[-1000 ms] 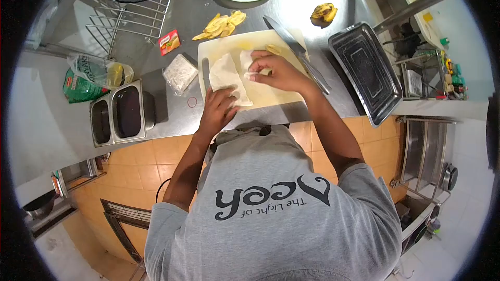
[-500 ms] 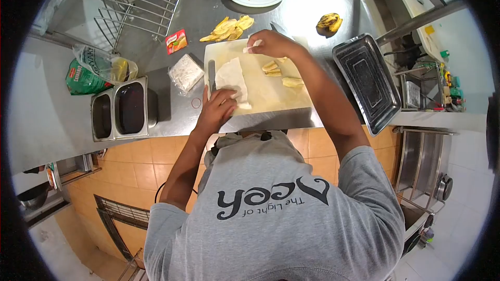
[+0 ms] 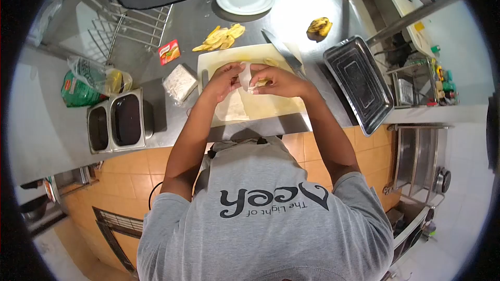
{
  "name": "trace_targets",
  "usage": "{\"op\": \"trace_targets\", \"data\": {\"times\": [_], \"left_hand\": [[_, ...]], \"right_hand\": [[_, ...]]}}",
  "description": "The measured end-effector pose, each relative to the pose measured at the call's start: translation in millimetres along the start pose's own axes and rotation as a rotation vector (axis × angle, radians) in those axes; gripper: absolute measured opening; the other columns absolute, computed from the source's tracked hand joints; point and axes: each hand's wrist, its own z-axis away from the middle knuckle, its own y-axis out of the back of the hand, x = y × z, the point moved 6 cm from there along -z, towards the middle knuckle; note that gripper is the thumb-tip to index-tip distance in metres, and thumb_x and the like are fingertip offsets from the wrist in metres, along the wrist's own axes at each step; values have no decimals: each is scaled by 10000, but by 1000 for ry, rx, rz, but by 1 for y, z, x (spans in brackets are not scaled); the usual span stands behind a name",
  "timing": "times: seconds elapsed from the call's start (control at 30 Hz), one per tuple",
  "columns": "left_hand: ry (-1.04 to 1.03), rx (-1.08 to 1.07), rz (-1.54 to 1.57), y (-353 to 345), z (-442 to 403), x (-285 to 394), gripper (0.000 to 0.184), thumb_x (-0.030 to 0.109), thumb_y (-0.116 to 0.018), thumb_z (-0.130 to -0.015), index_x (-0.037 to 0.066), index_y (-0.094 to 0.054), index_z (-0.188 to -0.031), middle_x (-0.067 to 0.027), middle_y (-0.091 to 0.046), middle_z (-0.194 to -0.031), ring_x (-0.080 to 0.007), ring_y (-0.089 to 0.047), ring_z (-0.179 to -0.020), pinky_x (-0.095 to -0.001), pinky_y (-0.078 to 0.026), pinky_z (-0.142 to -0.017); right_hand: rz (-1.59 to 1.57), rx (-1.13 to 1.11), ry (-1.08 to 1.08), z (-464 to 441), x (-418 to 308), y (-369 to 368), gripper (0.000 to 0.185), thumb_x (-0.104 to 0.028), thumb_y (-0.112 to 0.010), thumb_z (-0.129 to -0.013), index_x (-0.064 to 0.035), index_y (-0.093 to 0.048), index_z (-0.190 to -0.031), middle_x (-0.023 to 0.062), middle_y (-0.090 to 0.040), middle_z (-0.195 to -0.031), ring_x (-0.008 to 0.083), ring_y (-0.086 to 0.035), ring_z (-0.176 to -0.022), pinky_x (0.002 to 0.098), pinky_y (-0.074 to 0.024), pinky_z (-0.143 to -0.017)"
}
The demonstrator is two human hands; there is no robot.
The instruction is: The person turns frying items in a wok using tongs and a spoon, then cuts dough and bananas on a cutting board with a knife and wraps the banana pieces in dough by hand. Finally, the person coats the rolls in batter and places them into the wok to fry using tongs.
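Over the cutting board (image 3: 276, 106), my left hand (image 3: 225, 81) and my right hand (image 3: 277, 81) are close together, both with bent fingers. A thin, whitish piece of wrapper sheet (image 3: 245, 77) is stretched between them, gripped on its left by my left fingers and at its lower right by my right fingers. Below my left hand, a larger pale wrapper sheet (image 3: 232, 108) lies flat on the board. Peeled banana pieces (image 3: 271, 62) show just beyond my right hand, mostly hidden by it. A knife (image 3: 282, 50) rests across the board's far right corner.
Banana peels (image 3: 221, 38), a white plate (image 3: 221, 0) and a spotted banana (image 3: 319, 26) lie farther back. At right is a black metal tray (image 3: 359, 84). Leftward are a plastic-wrapped white stack (image 3: 180, 84), a red packet (image 3: 169, 52), steel containers (image 3: 148, 112) and a wire rack (image 3: 136, 31).
My left hand has lifted off the flat sheet and moved up and right to meet my right hand. A small wrapper piece, earlier in my right hand alone, is now between both.
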Motion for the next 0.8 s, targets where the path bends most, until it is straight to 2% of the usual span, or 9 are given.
{"op": "trace_targets", "data": {"times": [0.03, 0.07, 0.17, 0.27, 0.4, 0.5, 0.6, 0.7, 0.8], "left_hand": [[-2, -18, -3, 1, -2, -1, 125, 183, -583, -879, 104, -549, -970, -22, -596, -948, -101, -581, -880, -282, -470, -781], [-10, -44, 32, 1, -4, -2, 117, 170, -579, -879, 103, -544, -968, -24, -597, -940, -110, -588, -873, -285, -478, -777], [-49, -70, 129, 3, -14, -1, 101, 137, -566, -880, 99, -531, -967, -35, -599, -925, -135, -604, -856, -294, -500, -770], [-102, -14, 151, 9, -28, 3, 117, 104, -550, -876, 89, -492, -976, -50, -591, -927, -162, -607, -845, -303, -503, -769], [-155, 80, 251, 13, -47, 5, 190, 77, -564, -848, 94, -436, -988, -49, -562, -922, -169, -589, -851, -307, -494, -756], [-171, 82, 310, 7, -46, 8, 237, 47, -572, -831, 83, -429, -1016, -59, -560, -920, -177, -588, -841, -302, -490, -740], [-207, 170, 287, 5, -41, 8, 335, 61, -619, -796, 55, -413, -1059, -61, -563, -893, -193, -594, -838, -313, -490, -732], [-320, 219, -211, 13, -39, 12, 349, 91, -673, -747, 27, -486, -1035, -69, -578, -888, -190, -604, -864, -306, -492, -733], [-534, 249, -962, 2, -30, 21, 313, 137, -716, -696, 34, -585, -960, -83, -596, -894, -192, -613, -878, -306, -488, -736]], "right_hand": [[50, 24, 3, 4, 0, 0, 143, -126, -644, -831, -46, -587, -936, 25, -510, -974, 110, -494, -959, 256, -459, -737], [54, 66, -34, 7, 3, 0, 155, -121, -657, -809, -44, -592, -928, 53, -558, -995, 156, -540, -984, 273, -462, -773], [348, 411, 217, 22, -4, -4, 163, -109, -671, -779, -40, -602, -910, 86, -601, -1021, 222, -566, -1014, 307, -467, -806], [334, 554, 118, 32, 4, -18, 165, -84, -672, -749, -44, -613, -898, 104, -616, -1041, 278, -572, -1017, 338, -460, -842], [339, 556, 109, 35, 18, -39, 163, -76, -633, -746, -54, -617, -907, 113, -623, -971, 285, -590, -930, 353, -468, -817], [340, 551, 43, 38, 30, -47, 161, -53, -628, -745, -53, -616, -905, 118, -625, -927, 283, -613, -846, 347, -483, -740], [285, 614, 116, 41, 37, -50, 173, -32, -613, -733, -48, -615, -906, 123, -613, -852, 272, -609, -754, 342, -484, -673], [231, 613, 56, 43, 44, -48, 199, -7, -601, -714, -47, -617, -908, 119, -590, -799, 256, -593, -705, 327, -480, -646], [219, 585, 31, 45, 44, -46, 222, 18, -585, -686, -55, -616, -894, 129, -609, -838, 272, -607, -739, 345, -493, -663]]}}
